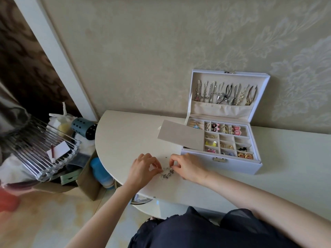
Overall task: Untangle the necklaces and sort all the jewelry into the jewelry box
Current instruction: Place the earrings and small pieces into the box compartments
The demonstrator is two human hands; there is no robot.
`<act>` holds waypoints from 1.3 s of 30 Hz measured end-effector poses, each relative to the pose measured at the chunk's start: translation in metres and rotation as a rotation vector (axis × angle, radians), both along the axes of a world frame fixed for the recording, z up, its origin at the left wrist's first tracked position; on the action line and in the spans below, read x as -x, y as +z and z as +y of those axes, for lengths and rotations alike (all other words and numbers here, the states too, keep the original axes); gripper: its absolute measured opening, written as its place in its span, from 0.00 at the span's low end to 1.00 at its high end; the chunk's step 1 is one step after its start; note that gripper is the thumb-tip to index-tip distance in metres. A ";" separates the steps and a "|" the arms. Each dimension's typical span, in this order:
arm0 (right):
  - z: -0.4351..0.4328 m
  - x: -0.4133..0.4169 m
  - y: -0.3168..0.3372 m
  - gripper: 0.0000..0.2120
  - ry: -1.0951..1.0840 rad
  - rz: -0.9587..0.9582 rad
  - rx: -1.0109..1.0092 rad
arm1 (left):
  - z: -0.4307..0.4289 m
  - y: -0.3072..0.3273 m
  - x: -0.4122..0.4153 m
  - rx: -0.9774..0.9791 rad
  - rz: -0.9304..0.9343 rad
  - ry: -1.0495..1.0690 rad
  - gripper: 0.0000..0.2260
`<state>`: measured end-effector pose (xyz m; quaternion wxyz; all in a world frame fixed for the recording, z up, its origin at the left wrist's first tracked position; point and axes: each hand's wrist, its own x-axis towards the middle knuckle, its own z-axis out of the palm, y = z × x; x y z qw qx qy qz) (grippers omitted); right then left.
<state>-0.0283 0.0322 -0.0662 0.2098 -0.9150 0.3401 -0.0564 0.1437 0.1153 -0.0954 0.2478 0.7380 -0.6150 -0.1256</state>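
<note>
I judge task mostly done: jewelry box (pixel 240 165) holds hung necklaces (pixel 225 94), sorted earrings (pixel 236 130). Silver chain tangle (pixel 166 173) left on bench (pixel 125 133); left hand (pixel 143 167), right hand (pixel 188 167) fingers pinching it.

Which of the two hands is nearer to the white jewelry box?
The right hand, close by the front left corner of the jewelry box. The left hand lies farther left, beyond the chain.

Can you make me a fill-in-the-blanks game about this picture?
1. The white jewelry box is ____.
2. Necklaces hang inside its ____.
3. The left hand and right hand both pinch the silver chain on the ____.
Missing words: open, lid, table.
</note>
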 end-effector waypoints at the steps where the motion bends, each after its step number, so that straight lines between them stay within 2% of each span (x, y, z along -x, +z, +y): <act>1: 0.000 0.001 0.001 0.05 0.001 -0.001 0.001 | 0.000 0.000 0.001 0.001 -0.001 -0.004 0.03; 9: -0.002 0.013 0.007 0.02 -0.062 -0.121 -0.037 | -0.006 0.016 0.004 0.119 0.071 -0.011 0.04; 15: -0.010 0.047 0.023 0.03 -0.219 -0.334 -0.290 | -0.026 0.037 0.024 0.178 0.172 -0.084 0.04; 21: -0.032 0.087 0.034 0.04 -0.381 -0.466 -0.238 | -0.073 0.061 0.072 0.193 0.185 -0.227 0.02; 28: -0.082 0.116 0.039 0.07 -0.640 -0.424 -0.077 | -0.141 0.071 0.124 0.109 0.061 -0.271 0.07; 32: -0.098 0.121 0.037 0.10 -0.694 -0.380 -0.041 | -0.169 0.069 0.140 0.039 0.011 -0.276 0.08; 36: -0.105 0.125 0.031 0.04 -0.716 -0.362 -0.048 | -0.182 0.064 0.144 0.010 -0.005 -0.249 0.07; 39: -0.107 0.128 0.029 0.05 -0.704 -0.360 -0.026 | -0.185 0.060 0.143 -0.005 -0.013 -0.256 0.07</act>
